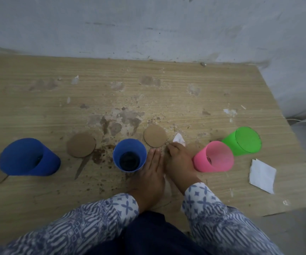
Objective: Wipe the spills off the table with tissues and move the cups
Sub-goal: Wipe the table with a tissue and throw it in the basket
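Brown liquid spill (100, 155) remains on the wooden table (167, 92); right hand (179, 162) clamps a white paper tissue (179, 140), left hand (148, 170) lies flat, fingers together.

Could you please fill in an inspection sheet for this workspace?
Surface: wooden table, stained; brown spill beside the blue cup.
Job's things: dark blue cup, blue cup holding dark liquid, pink cup, green cup; folded tissue lying at the right.
Clutter: two loose cardboard discs.
Grippers: left hand flat on the table; right hand grips a wiping tissue.
Cables: white cable at the right edge.
Surroundings: scuffed grey wall.
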Motion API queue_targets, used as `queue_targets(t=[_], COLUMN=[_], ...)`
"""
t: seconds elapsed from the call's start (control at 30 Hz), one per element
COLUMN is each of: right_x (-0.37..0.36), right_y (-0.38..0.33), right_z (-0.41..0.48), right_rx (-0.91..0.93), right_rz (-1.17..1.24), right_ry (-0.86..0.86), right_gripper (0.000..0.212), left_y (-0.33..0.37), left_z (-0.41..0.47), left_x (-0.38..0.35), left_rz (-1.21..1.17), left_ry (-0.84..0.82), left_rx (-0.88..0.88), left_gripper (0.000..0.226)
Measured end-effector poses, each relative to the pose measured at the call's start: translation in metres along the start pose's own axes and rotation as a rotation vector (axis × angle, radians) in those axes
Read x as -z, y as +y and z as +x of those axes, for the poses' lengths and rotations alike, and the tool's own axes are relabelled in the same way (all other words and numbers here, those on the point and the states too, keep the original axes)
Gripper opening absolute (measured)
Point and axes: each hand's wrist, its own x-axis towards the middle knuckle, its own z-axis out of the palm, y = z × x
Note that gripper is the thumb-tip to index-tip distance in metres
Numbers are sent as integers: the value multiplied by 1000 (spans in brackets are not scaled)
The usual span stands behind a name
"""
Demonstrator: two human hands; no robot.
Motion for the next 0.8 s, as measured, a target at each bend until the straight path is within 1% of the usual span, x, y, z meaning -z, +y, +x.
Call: queue_targets(t=[0.07,0.13,0.2,0.27,0.37,0.5,0.57,0.63,0.73,0.8], right_x=[-1,-3,-6,-3,3,0,-2,-3,-2,1], right_y=[0,3,9,10,7,3,3,6,9,7], right_z=[-9,-24,-30,-23,-5,-10,-24,-30,-16,-3], right_rx=[72,92,59,-3,-47,53,80,39,-62,-80], right_rz=[9,15,16,40,67,33,35,42,71,75], right_ry=[-15,2,39,56,15,-5,33,63,56,27], right_gripper=[32,30,29,31,35,30,27,29,30,32], left_y=[0,0,0,0,1,0,-1,-1,0,0], left_z=[0,-1,0,0,0,0,0,0,0,0], left_x=[2,3,3,3,3,1,-1,0,0,0], left_rz=[-18,-13,2,8,16,-4,-12,-18,0,11], left_ry=[-2,-17,-15,-11,-7,-7,-6,-18,-19,-6], left_rx=[1,-4,-9,-3,13,9,-4,-3,3,6], left_gripper=[58,59,53,54,55,54,53,54,55,55])
